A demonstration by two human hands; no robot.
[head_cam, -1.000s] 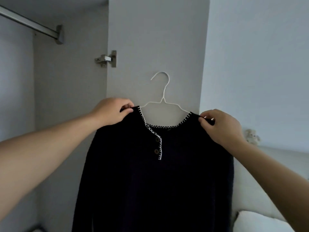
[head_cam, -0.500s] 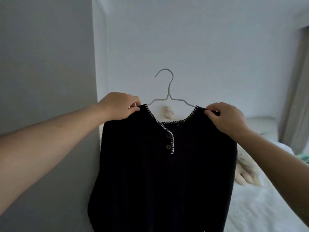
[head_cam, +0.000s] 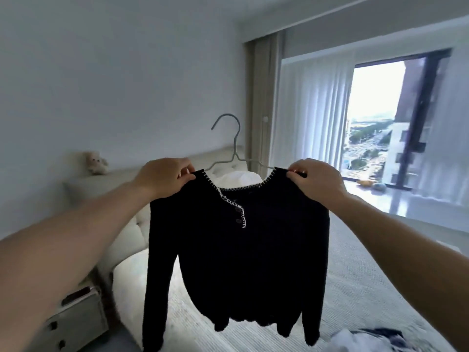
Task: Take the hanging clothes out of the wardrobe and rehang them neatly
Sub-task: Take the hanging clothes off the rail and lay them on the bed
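the view has swung from the wardrobe to the bed [head_cam: 355, 288], and the black sweater [head_cam: 236, 250] on its hanger [head_cam: 234, 148] now hangs above that bed, left hand [head_cam: 165, 177] and right hand [head_cam: 317, 181] each pinching a shoulder, so it looks taken out and not yet rehung.

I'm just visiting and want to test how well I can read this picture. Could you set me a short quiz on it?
1. True or false: the black sweater is on a hanger.
2. Which hand holds which shoulder of the sweater?
3. Where does the small teddy bear sit? A) on the headboard B) on the nightstand C) on the window sill

Key:
1. True; its hook stands free above the neckline.
2. The left hand pinches the left shoulder, the right hand the right.
3. A
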